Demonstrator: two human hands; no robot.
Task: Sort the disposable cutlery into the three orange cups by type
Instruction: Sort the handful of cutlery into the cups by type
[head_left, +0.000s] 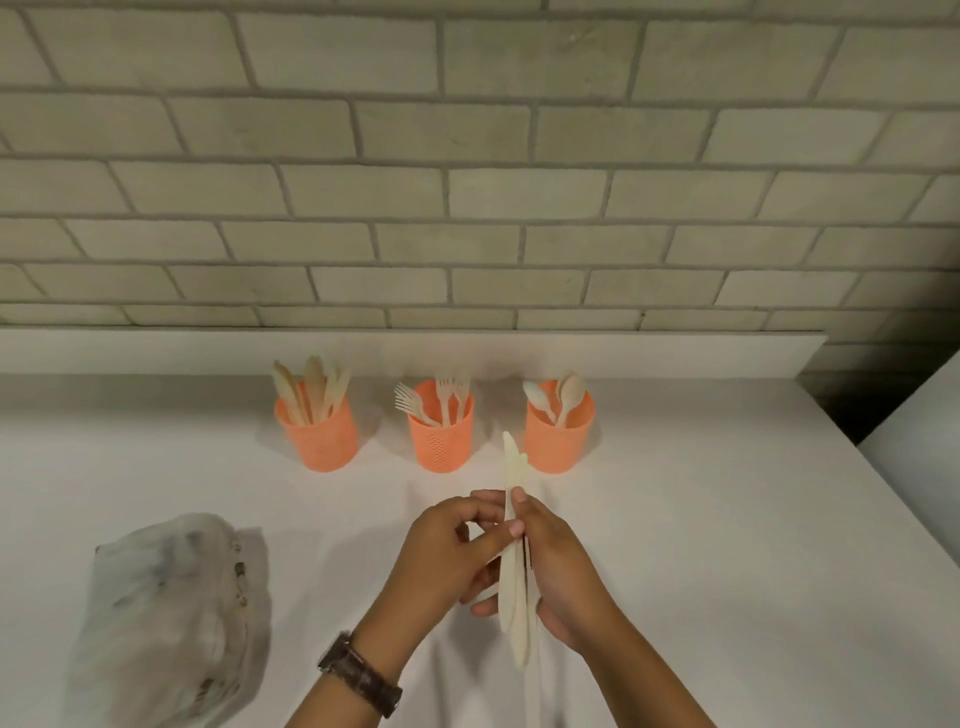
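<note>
Two bare forearms come up from the bottom edge of my view, no sleeves on either. My left hand (451, 551) and right hand (558, 566) wear no gloves and no rings that I can make out. On my left wrist sits a watch strap (360, 674) — dark brown, blocky, built of chunky mottled links — with its face turned out of sight.

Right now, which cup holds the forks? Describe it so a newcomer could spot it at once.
On the white counter below the brick wall stand three orange cups in a row. Take the middle cup, between the two others. Its cutlery ends in tines, whereas the left cup holds knives and the right cup holds spoons.
</note>
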